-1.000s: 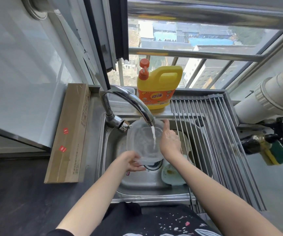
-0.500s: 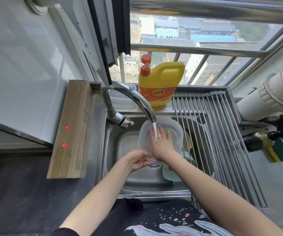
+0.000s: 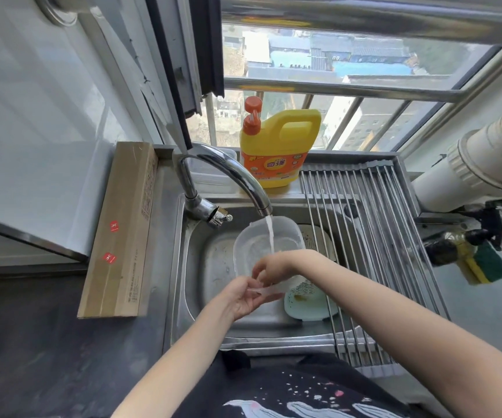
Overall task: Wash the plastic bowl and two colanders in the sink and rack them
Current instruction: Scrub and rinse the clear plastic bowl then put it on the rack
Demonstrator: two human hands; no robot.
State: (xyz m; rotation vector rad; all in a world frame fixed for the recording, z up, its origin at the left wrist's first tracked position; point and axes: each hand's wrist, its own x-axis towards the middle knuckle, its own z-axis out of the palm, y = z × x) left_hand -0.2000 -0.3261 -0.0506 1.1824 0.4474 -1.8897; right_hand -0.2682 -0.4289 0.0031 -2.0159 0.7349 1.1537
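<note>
A clear plastic bowl (image 3: 285,236) is tilted under the running tap (image 3: 243,182) in the steel sink (image 3: 213,267). My left hand (image 3: 243,300) grips its near rim from below. My right hand (image 3: 273,268) reaches into the bowl, fingers curled against the inside near that rim, with water falling just behind it. A pale green colander (image 3: 307,303) lies in the sink at the right, a brownish bit on it. A beige colander (image 3: 319,239) shows behind the bowl, partly under the rack.
A roll-up steel rack (image 3: 373,236) covers the sink's right side. A yellow detergent jug (image 3: 279,152) stands on the back ledge. A long cardboard box (image 3: 123,230) lies left of the sink. A sponge (image 3: 485,263) hangs at the right.
My right hand has moved from the bowl's far inner wall down to the near rim. The bowl has shifted slightly under the stream; my left hand keeps its hold.
</note>
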